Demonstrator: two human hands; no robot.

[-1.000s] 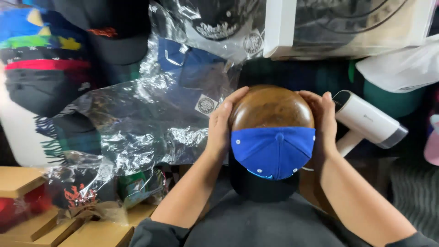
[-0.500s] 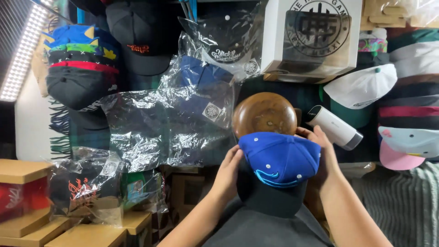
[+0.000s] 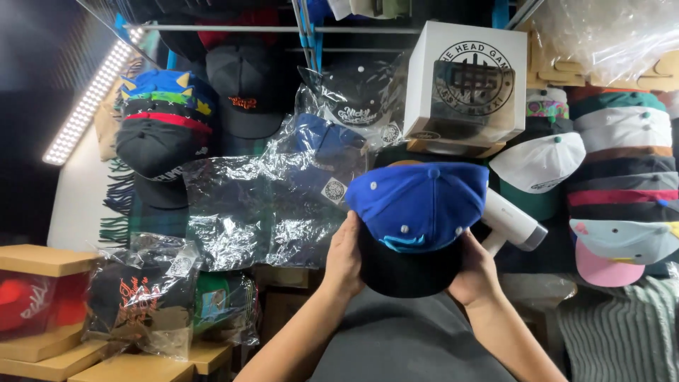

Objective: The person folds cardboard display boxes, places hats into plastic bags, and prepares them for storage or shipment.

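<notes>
The blue cap [image 3: 417, 205] with a black brim is held up in front of the person, between both hands, crown facing the camera and brim pointing down toward the body. The left hand [image 3: 344, 256] closes its grip on the cap's left edge where crown meets brim, fingers tucked behind and thumb in front. The right hand [image 3: 475, 272] grips the right edge in the same way, a little lower. The cap sits above and between the two hands, touching both.

Behind it, only a sliver of the brown wooden dome [image 3: 404, 163] shows at the cap's top left edge. A white handheld appliance [image 3: 513, 221] lies just right of the cap, and a white box [image 3: 467, 81] stands above.

Half a second ago the wooden dome stood in plain view above the cap, and the hands cupped the cap lower down against it. Now the cap is raised and covers nearly all of the dome.
</notes>
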